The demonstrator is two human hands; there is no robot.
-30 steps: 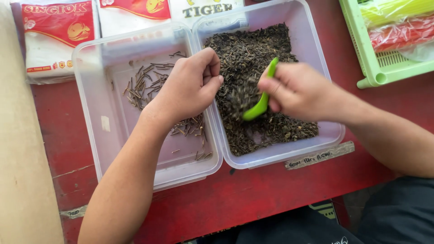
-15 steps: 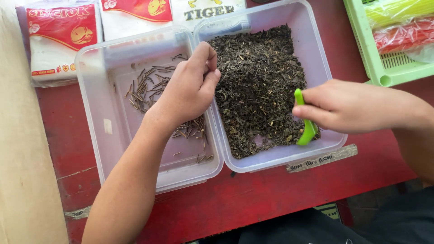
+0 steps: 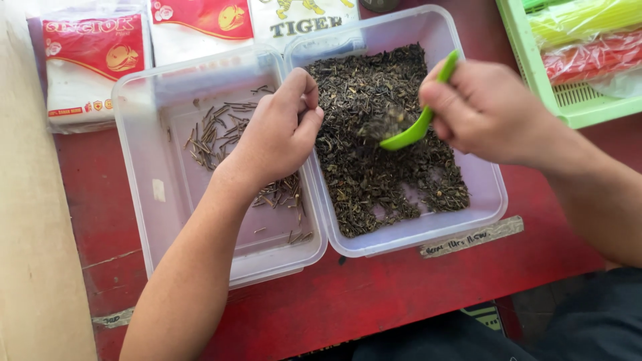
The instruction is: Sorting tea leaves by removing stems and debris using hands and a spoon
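The right hand (image 3: 491,110) is closed around the upper end of a bright green plastic spoon (image 3: 418,120), whose long axis slants from the knuckles at upper right down to the bowl at lower left; the bowl carries a small heap of dark dried leaf and hangs just above the loose dark tea leaves (image 3: 381,160) that fill the right-hand clear plastic tub (image 3: 491,200); the left hand (image 3: 277,137) is curled, fingers folded in over the shared rims where this tub meets the left-hand clear plastic tub (image 3: 144,214), and whether it pinches anything I cannot tell; the spoon's bowl lies to the right of that left hand and near its fingertips, so the left hand is the nearer to the load, the right hand sitting at the far end of the handle; the left tub holds only a thin scatter of pale brown stalks (image 3: 217,130); both tubs rest on a red table (image 3: 374,294).
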